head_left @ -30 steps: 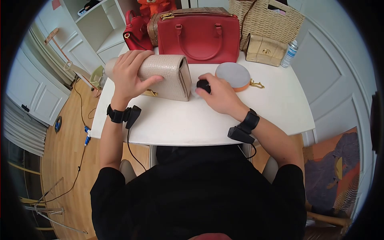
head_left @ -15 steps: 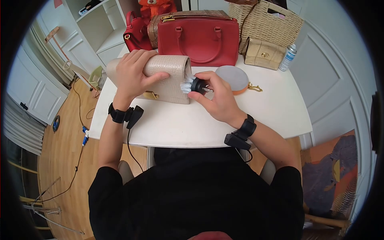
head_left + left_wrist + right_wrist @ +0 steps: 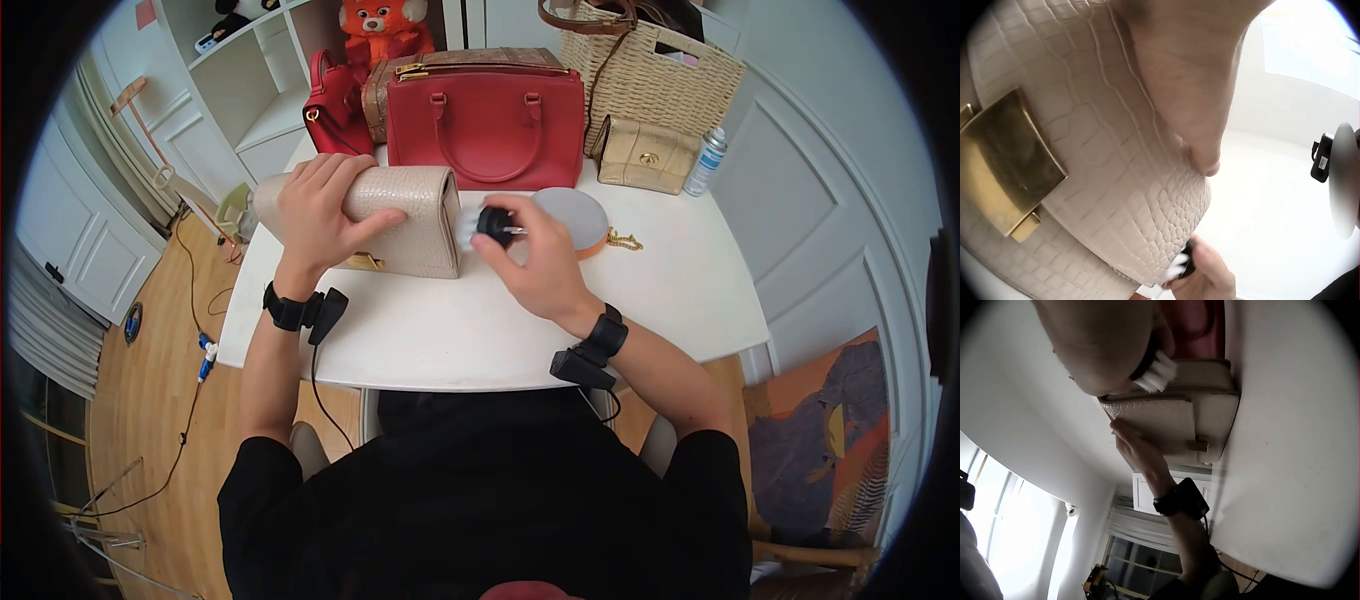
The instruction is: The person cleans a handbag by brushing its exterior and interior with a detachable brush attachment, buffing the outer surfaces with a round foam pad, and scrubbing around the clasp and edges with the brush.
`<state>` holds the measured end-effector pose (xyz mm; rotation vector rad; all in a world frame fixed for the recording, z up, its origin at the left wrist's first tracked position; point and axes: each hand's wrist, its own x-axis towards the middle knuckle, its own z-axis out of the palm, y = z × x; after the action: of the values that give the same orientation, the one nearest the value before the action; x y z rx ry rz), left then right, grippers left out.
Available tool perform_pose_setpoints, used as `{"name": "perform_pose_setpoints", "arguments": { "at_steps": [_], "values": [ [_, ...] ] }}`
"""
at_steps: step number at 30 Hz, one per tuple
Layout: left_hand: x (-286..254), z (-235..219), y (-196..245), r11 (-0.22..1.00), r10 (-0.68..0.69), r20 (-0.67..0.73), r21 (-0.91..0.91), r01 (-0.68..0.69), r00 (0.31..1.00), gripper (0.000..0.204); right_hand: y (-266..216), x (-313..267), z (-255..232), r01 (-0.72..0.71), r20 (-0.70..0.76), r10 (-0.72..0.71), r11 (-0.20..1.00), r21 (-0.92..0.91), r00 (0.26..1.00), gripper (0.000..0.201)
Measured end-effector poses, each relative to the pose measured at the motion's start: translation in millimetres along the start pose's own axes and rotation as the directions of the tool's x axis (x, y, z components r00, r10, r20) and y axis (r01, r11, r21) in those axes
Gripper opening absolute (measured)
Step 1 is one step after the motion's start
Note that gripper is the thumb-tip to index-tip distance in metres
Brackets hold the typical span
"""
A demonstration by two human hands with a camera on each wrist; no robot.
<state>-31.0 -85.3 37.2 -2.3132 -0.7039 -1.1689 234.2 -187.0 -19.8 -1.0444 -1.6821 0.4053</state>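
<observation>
Right grip [image 3: 543,262] pinches brush [image 3: 491,227]; left grip [image 3: 322,215] holds beige bag [image 3: 425,232].

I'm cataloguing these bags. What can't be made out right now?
Spray can: label text too small, head view.
Drill brush: bristles blurred, head view.
Cream croc-textured handbag: back hidden behind its own front, head view.
Left hand: partly cut off by the top edge, left wrist view.

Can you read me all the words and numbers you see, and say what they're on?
I can't read any words or numbers.
Spray can: label too small and blurred.
Black device in the left wrist view: white sticker, too small.
Cream handbag and its gold clasp: no lettering I can make out.
Brush: none I can make out.
</observation>
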Motion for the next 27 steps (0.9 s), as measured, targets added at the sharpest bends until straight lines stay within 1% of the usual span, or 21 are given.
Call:
{"name": "perform_pose_setpoints", "arguments": {
  "at_steps": [1, 2, 3, 4, 5, 7, 9, 11, 12, 14, 15, 16, 17, 18, 19, 21, 22, 24, 25, 26, 27],
  "values": [
    [-1.2, -1.7, -0.2, 1.000, 0.012, -0.002, -0.014, -0.012, 1.000, 0.064, 0.2, 0.8, 0.3, 0.004, 0.006, -0.004, 1.000, -0.006, 1.000, 0.038],
    [-2.5, -3.3, 0.0, 0.999, 0.022, -0.005, -0.025, -0.022, 1.000, 0.065, 1.1, 1.9, 2.4, 0.122, -0.102, -0.110, 0.986, 0.115, 0.989, 0.040],
    [-2.7, -4.6, 2.1, 1.000, 0.014, -0.010, -0.021, -0.014, 1.000, 0.065, 2.1, 2.2, 4.7, 0.248, -0.218, -0.200, 0.942, 0.224, 0.955, 0.043],
    [-1.3, -5.2, 5.3, 0.998, 0.039, -0.017, -0.051, -0.039, 0.999, 0.067, 4.7, -2.1, 3.8, 0.260, -0.179, -0.230, 0.950, 0.172, 0.957, 0.050],
    [0.4, -5.5, 6.4, 0.994, 0.066, -0.024, -0.082, -0.068, 0.997, 0.069, 7.0, -5.0, 8.0, 0.264, -0.175, -0.234, 0.949, 0.174, 0.956, 0.050],
    [3.4, -3.8, 6.2, 0.995, 0.047, -0.004, -0.085, -0.047, 0.999, 0.070, 10.9, -8.8, 13.6, 0.305, -0.116, -0.287, 0.935, 0.183, 0.951, 0.052],
    [4.0, -1.1, 6.5, 0.996, 0.024, 0.015, -0.090, -0.023, 1.000, 0.070, 9.6, -8.6, 11.1, 0.279, -0.082, -0.269, 0.947, 0.159, 0.960, 0.053],
    [3.8, 2.3, 4.2, 0.997, 0.037, -0.011, -0.069, -0.038, 0.999, 0.068, 11.1, -7.2, 9.4, 0.181, -0.004, -0.182, 0.974, 0.135, 0.983, 0.049],
    [4.2, 2.4, 3.5, 0.997, 0.040, -0.015, -0.067, -0.041, 0.999, 0.068, 10.0, -6.7, 7.9, 0.185, -0.007, -0.186, 0.974, 0.133, 0.982, 0.049],
    [3.2, 1.3, 3.6, 0.998, 0.014, 0.006, -0.060, -0.014, 1.000, 0.067, 5.7, -6.0, 3.5, 0.129, 0.121, -0.127, 0.992, -0.007, 0.985, 0.047],
    [2.6, 0.9, 3.9, 0.998, 0.018, 0.002, -0.059, -0.018, 1.000, 0.067, 4.9, -7.1, 2.9, 0.133, 0.117, -0.131, 0.991, -0.009, 0.984, 0.047],
    [2.0, 0.2, 4.0, 0.998, 0.001, 0.016, -0.057, 0.000, 1.000, 0.069, 4.0, -8.5, 2.9, 0.082, 0.176, -0.074, 0.996, -0.042, 0.982, 0.046],
    [1.8, -0.1, 4.1, 0.998, -0.015, 0.030, -0.054, 0.017, 0.999, 0.071, 3.8, -8.5, 2.7, 0.033, 0.231, -0.014, 0.996, -0.079, 0.973, 0.045],
    [1.8, -0.6, 4.1, 0.999, -0.009, 0.028, -0.053, 0.011, 1.000, 0.071, 5.9, -7.9, 1.6, 0.027, 0.285, 0.017, 0.988, -0.149, 0.958, 0.046],
    [2.0, -1.0, 4.0, 0.999, -0.011, 0.028, -0.053, 0.012, 1.000, 0.070, 8.5, -7.4, 1.7, 0.030, 0.281, 0.014, 0.988, -0.150, 0.960, 0.046],
    [2.0, -0.8, 4.3, 0.999, -0.012, 0.026, -0.050, 0.013, 1.000, 0.070, 10.6, -6.3, 1.7, 0.051, 0.429, 0.060, 0.969, -0.242, 0.901, 0.047],
    [2.3, -0.7, 3.8, 0.999, 0.010, 0.004, -0.046, -0.010, 1.000, 0.068, 9.5, -5.9, 1.7, 0.052, 0.426, 0.057, 0.969, -0.241, 0.903, 0.047],
    [2.8, -1.3, 2.3, 0.998, 0.036, -0.017, -0.043, -0.036, 0.999, 0.067, -0.3, -3.2, 1.2, -0.046, 0.318, 0.112, 0.977, -0.208, 0.941, 0.050],
    [2.4, -2.1, 1.7, 0.998, 0.044, -0.013, -0.048, -0.044, 0.999, 0.067, -0.8, -4.0, 1.7, -0.046, 0.317, 0.112, 0.977, -0.208, 0.942, 0.050],
    [1.9, -2.5, 1.3, 0.997, 0.050, -0.010, -0.051, -0.050, 0.999, 0.068, -1.3, -4.9, 2.3, -0.052, 0.160, 0.062, 0.996, -0.066, 0.985, 0.051],
    [1.2, -2.9, 1.2, 0.998, 0.046, -0.012, -0.048, -0.046, 0.999, 0.068, -1.4, -4.7, 3.0, -0.031, -0.004, 0.032, 0.997, 0.077, 0.999, 0.052]
  ]
}}
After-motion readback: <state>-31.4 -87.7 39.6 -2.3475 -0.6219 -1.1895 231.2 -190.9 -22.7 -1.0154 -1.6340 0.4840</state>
